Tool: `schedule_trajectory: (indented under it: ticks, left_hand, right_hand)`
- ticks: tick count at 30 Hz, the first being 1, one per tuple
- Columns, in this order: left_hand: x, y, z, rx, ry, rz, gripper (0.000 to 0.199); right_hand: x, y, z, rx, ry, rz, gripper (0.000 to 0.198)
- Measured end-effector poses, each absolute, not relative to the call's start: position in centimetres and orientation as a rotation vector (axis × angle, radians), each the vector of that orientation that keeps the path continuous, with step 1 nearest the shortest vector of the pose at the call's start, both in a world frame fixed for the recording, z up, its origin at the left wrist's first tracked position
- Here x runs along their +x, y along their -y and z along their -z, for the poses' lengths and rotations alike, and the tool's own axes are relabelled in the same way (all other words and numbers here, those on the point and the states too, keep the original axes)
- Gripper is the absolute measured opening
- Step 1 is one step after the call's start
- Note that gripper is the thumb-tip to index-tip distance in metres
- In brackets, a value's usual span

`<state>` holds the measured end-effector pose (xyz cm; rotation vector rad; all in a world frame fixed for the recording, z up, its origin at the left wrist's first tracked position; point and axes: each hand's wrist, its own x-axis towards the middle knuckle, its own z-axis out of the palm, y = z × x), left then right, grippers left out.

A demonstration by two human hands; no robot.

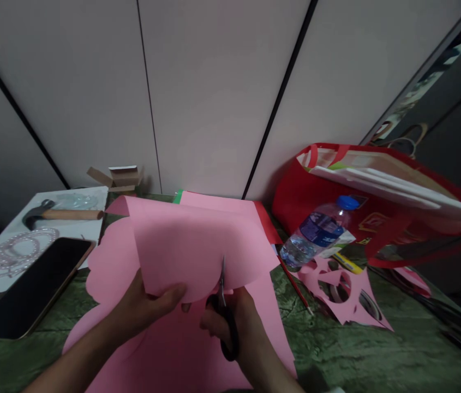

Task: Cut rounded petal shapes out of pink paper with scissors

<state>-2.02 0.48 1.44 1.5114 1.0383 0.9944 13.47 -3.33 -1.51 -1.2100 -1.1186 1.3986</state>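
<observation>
My left hand [152, 305] pinches the lower left edge of a pink paper sheet [189, 240], thumb on the near face. The sheet is raised and curls at its upper left corner. In my right hand [238, 316] is a pair of scissors [226, 322] with black handles, fingers through the loops. Their blades point up and away, at the sheet's curved lower edge, where a cut shows. Beneath both hands lies more pink paper [181, 355], including a piece with a scalloped outline [107, 256] on the left.
Left: a phone [36, 286], a hammer [70, 214], clear beads [13, 254] and a small open box [124, 177]. Right: a water bottle [316, 232], a red pencil [295, 284], pink cut-out scraps [348, 311] and a red bag [295, 185]. A pale wall [209, 98] stands behind.
</observation>
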Motion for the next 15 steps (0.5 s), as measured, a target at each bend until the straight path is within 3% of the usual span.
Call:
schedule_trajectory:
  ticks: [15]
  left_hand:
    - [-2.85,-1.04,-0.60,1.473,-0.973,-0.999,0.014]
  right_hand:
    - [13.41,3.41,2.00,-1.351,1.040,-1.389,0.032]
